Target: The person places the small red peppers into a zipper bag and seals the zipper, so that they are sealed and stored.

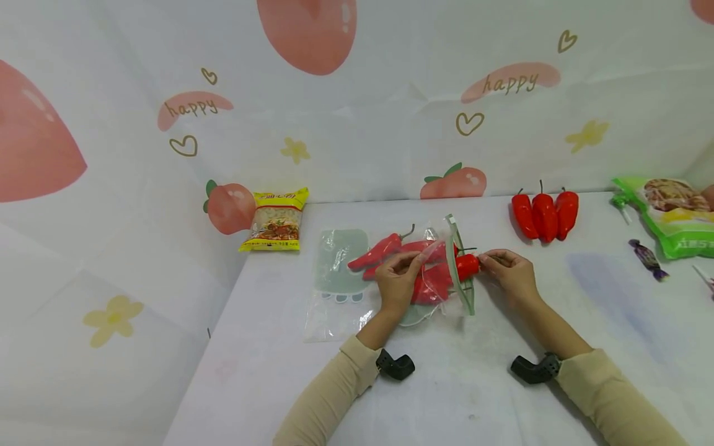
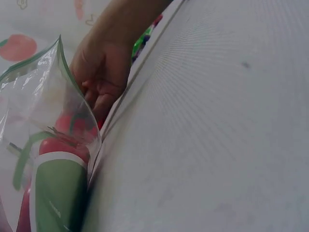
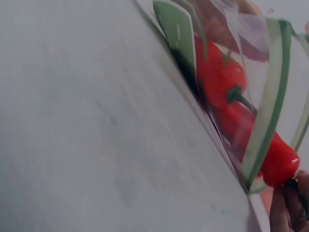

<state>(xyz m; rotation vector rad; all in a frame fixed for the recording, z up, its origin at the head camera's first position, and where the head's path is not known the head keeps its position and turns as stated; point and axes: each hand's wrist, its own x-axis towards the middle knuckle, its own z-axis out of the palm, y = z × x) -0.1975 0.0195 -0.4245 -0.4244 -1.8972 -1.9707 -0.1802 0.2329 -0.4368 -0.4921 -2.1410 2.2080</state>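
Observation:
A clear zip bag (image 1: 334,322) with a green-edged mouth lies on the table, several red peppers (image 1: 385,249) inside it. My left hand (image 1: 397,288) pinches the upper film of the bag near its mouth. With its fingertips my right hand (image 1: 514,275) grips the stem of another red pepper (image 1: 467,265), which lies partly through the mouth, stem end outside. In the right wrist view, that pepper (image 3: 282,162) crosses the green zip strip (image 3: 265,116), with the right fingers (image 3: 279,212) at its stem. The left wrist view shows the right hand (image 2: 104,67) beyond the bag's mouth.
Three red peppers (image 1: 544,217) lie at the back right. Farther right are a green snack bag (image 1: 677,232), a green lollipop (image 1: 620,201) and a dark wrapped candy (image 1: 648,260). A yellow food packet (image 1: 275,224) leans against the backdrop at the back left.

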